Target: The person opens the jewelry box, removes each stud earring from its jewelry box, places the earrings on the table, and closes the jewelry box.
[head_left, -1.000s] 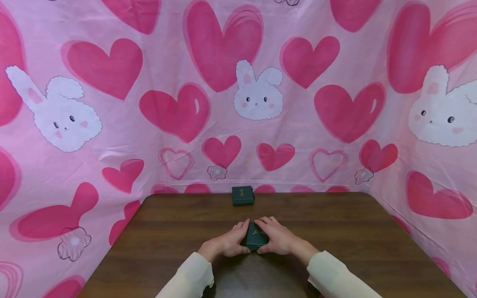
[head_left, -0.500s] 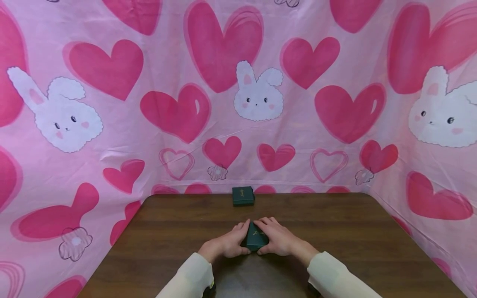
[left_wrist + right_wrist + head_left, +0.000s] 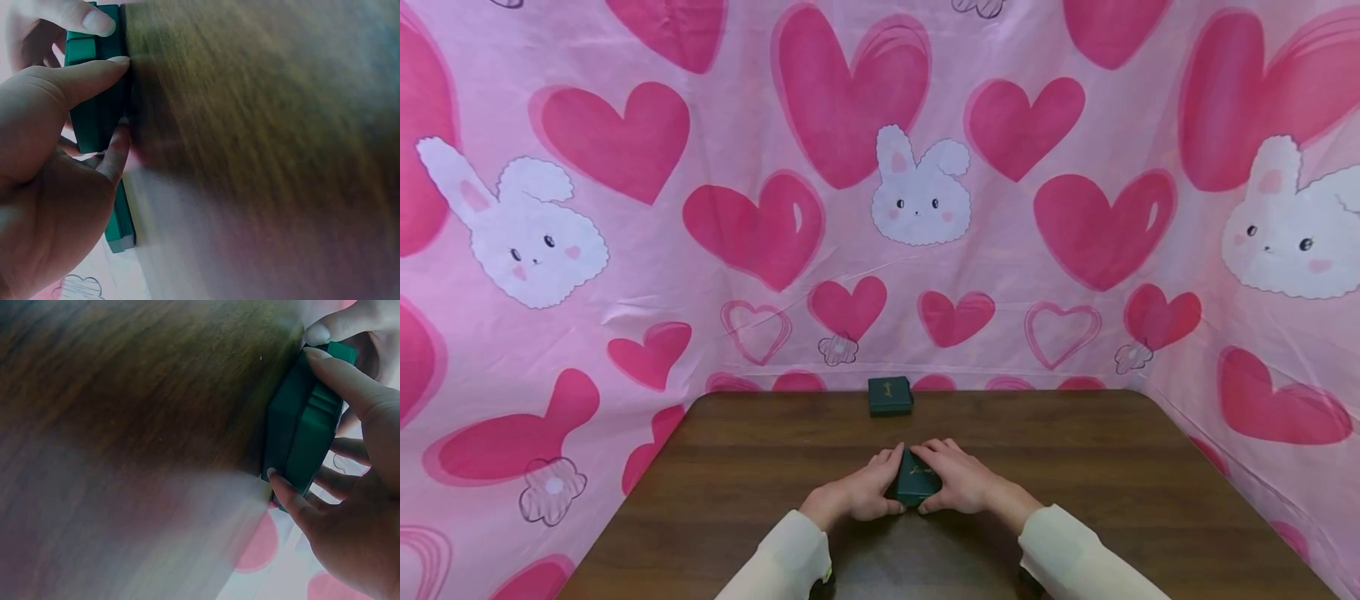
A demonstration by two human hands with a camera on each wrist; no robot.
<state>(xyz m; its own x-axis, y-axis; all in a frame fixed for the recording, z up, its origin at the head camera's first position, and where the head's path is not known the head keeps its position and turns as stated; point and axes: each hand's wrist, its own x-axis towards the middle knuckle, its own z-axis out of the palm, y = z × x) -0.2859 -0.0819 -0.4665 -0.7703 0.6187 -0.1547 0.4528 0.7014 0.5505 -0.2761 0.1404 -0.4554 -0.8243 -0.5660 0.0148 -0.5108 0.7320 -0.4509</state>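
Observation:
A small dark green box [image 3: 917,483] with gold lettering on its lid lies on the table in front of me, held from both sides. My left hand [image 3: 867,490] grips its left side, the thumb at the near face and a finger at the far end. The right hand [image 3: 964,482] grips the right side in the same way, its fingers partly over the lid. In the left wrist view the green box [image 3: 94,125] rests on the wood, thumb and little finger against its side. The right wrist view shows a ridge along the box [image 3: 322,406].
Farther back, near the table's far edge, sits a second dark green box [image 3: 890,397] with gold lettering. The brown wooden table [image 3: 737,450] is enclosed by a pink cloth [image 3: 1000,250] printed with hearts and rabbits.

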